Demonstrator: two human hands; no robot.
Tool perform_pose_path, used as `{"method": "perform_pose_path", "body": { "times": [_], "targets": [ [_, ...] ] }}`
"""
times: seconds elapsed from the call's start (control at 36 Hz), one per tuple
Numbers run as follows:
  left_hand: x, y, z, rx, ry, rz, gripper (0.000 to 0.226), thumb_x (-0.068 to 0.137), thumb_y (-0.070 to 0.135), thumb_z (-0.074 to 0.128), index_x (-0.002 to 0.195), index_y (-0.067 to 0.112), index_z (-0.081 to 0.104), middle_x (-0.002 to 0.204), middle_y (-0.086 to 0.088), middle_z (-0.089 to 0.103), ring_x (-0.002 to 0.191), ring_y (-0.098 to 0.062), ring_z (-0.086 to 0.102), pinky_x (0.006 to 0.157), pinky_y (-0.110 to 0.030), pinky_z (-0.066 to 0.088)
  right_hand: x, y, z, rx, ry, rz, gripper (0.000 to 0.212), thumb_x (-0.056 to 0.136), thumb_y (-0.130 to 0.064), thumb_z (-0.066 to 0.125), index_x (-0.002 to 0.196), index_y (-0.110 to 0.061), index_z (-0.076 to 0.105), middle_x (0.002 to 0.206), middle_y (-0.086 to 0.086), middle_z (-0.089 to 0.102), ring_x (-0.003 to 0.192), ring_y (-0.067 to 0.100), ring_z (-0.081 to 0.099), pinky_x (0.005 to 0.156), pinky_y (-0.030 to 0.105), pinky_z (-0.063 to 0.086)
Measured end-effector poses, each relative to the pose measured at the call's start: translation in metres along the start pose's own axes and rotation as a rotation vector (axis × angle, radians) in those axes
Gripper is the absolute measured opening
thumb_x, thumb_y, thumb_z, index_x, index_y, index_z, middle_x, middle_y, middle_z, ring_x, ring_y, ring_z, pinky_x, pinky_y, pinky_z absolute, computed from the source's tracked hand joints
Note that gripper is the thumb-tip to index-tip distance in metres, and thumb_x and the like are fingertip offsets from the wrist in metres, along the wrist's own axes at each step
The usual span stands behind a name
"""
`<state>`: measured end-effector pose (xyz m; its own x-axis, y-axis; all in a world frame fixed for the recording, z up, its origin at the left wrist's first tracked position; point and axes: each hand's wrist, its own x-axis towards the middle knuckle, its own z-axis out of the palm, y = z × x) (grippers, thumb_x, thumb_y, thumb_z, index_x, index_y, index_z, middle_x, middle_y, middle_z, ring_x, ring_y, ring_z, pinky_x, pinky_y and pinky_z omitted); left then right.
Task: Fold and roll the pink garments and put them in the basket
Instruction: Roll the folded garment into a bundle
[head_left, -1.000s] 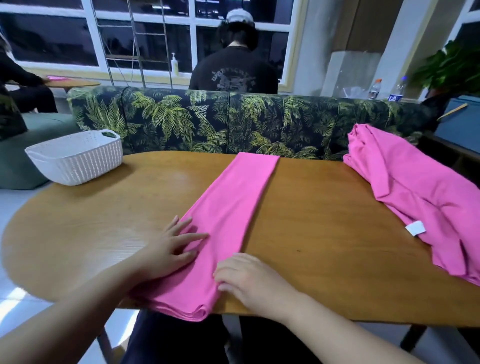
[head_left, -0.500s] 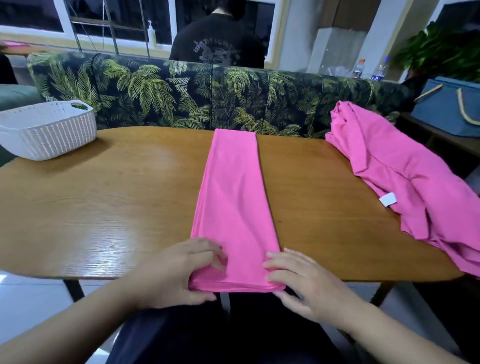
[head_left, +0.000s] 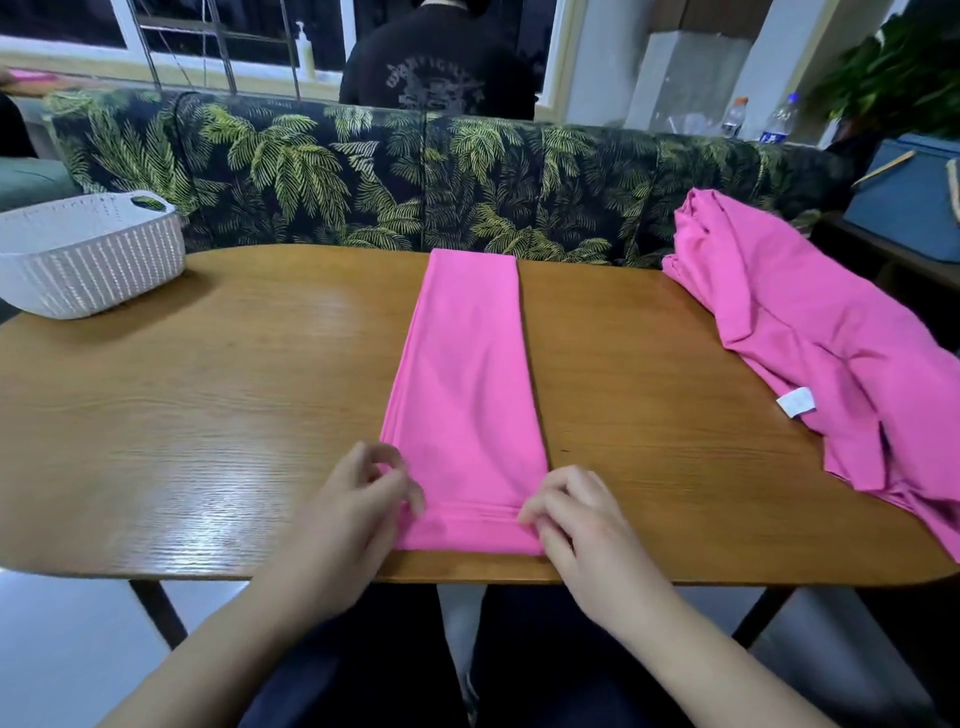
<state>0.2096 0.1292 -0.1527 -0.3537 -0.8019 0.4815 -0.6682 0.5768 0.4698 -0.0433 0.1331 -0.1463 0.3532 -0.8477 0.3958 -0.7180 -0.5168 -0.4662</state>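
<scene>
A pink garment (head_left: 467, 374) folded into a long narrow strip lies down the middle of the wooden table (head_left: 208, 415), running from the near edge to the far edge. My left hand (head_left: 358, 514) pinches its near left corner and my right hand (head_left: 576, 519) pinches its near right corner; the near end is turned up into a small first fold. A second pink garment (head_left: 810, 332) with a white label lies crumpled at the table's right end. The white woven basket (head_left: 88, 260) stands at the far left corner.
A palm-print sofa back (head_left: 415, 182) runs along the table's far side, with a person in a black shirt (head_left: 436, 67) seated beyond it, facing away. A blue bag (head_left: 909, 197) sits at the far right. Bottles (head_left: 779, 119) stand on a ledge behind.
The strip has been squared up straight in front of me. Both hands moved from resting flat on its near end to pinching the near corners, and the end is turned over.
</scene>
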Motion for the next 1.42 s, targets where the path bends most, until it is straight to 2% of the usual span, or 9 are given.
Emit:
{"method": "perform_pose_path", "body": {
  "times": [0.08,0.25,0.36,0.64,0.81,0.86,0.94,1.19,1.42],
  "targets": [
    [-0.003,-0.006,-0.005,0.144,-0.059,0.126,0.030,0.079,0.017,0.043,0.096,0.038,0.055,0.102,0.020,0.051,0.092,-0.016,0.052,0.081,-0.035,0.039,-0.004,0.002,-0.004,-0.134,-0.038,-0.135,0.015,0.087,-0.016,0.051,0.092,-0.025,0.060,0.099,-0.019,0.049,0.097,0.004,0.045,0.086,0.023,0.041],
    [-0.011,-0.022,-0.015,0.133,-0.125,0.103,0.029,0.088,0.058,0.053,0.105,0.036,0.058,0.107,0.022,0.055,0.101,-0.014,0.055,0.086,-0.035,0.039,-0.010,0.014,-0.010,-0.105,-0.167,-0.106,0.034,0.086,-0.051,0.048,0.111,-0.030,0.058,0.114,-0.024,0.044,0.113,-0.003,0.037,0.098,0.025,0.034],
    [-0.006,-0.022,-0.011,0.232,-0.044,0.140,0.029,0.097,0.056,0.037,0.105,0.037,0.058,0.107,0.012,0.056,0.102,-0.015,0.052,0.085,-0.034,0.037,-0.004,0.012,-0.006,-0.194,-0.081,-0.103,0.039,0.090,-0.059,0.035,0.103,-0.029,0.058,0.116,-0.018,0.041,0.114,0.002,0.035,0.078,0.025,0.046],
    [0.005,-0.018,-0.005,0.205,0.035,0.049,0.034,0.103,0.048,0.018,0.088,0.034,0.045,0.075,0.024,0.046,0.075,-0.003,0.043,0.070,-0.024,0.025,0.010,0.005,0.000,-0.052,0.008,-0.027,0.036,0.098,-0.053,0.028,0.085,-0.028,0.051,0.073,-0.024,0.043,0.079,0.007,0.046,0.068,0.018,0.032],
    [0.002,-0.019,-0.006,0.104,0.071,-0.055,0.021,0.096,0.058,0.031,0.090,0.041,0.041,0.086,0.023,0.048,0.082,0.004,0.043,0.074,-0.027,0.031,0.010,0.003,0.001,0.004,0.025,0.037,0.007,0.092,-0.040,0.045,0.085,-0.038,0.046,0.093,-0.023,0.044,0.091,-0.002,0.044,0.076,0.020,0.039],
    [0.004,-0.018,-0.010,0.001,0.057,-0.056,0.003,0.092,0.040,0.045,0.089,0.039,0.046,0.098,0.019,0.046,0.093,-0.004,0.047,0.075,-0.025,0.037,0.013,0.003,0.003,-0.034,0.038,-0.018,0.008,0.087,-0.027,0.049,0.086,-0.035,0.048,0.095,-0.023,0.040,0.092,-0.002,0.039,0.074,0.022,0.041],
    [0.005,-0.020,-0.016,-0.005,-0.015,0.026,0.021,0.080,0.019,0.045,0.087,0.037,0.052,0.102,0.023,0.046,0.100,-0.004,0.044,0.085,-0.018,0.034,0.016,0.002,0.003,-0.068,0.031,-0.099,0.018,0.080,-0.012,0.052,0.085,-0.029,0.053,0.092,-0.015,0.045,0.089,0.007,0.043,0.074,0.029,0.045],
    [-0.002,-0.012,-0.022,0.033,-0.149,0.011,0.024,0.078,0.050,0.061,0.095,0.038,0.050,0.104,0.024,0.049,0.101,-0.010,0.046,0.088,-0.030,0.034,0.009,0.000,-0.002,-0.122,-0.120,-0.086,0.025,0.075,-0.038,0.052,0.098,-0.033,0.044,0.102,-0.021,0.037,0.101,0.002,0.037,0.093,0.026,0.034],
    [0.001,-0.014,-0.021,-0.004,-0.158,-0.007,0.034,0.071,0.033,0.057,0.104,0.038,0.049,0.105,0.026,0.049,0.101,-0.007,0.047,0.088,-0.028,0.036,0.012,0.001,-0.003,-0.037,-0.184,-0.043,0.034,0.067,-0.029,0.038,0.100,-0.031,0.044,0.105,-0.023,0.034,0.103,0.002,0.036,0.092,0.021,0.031]
  ]
}}
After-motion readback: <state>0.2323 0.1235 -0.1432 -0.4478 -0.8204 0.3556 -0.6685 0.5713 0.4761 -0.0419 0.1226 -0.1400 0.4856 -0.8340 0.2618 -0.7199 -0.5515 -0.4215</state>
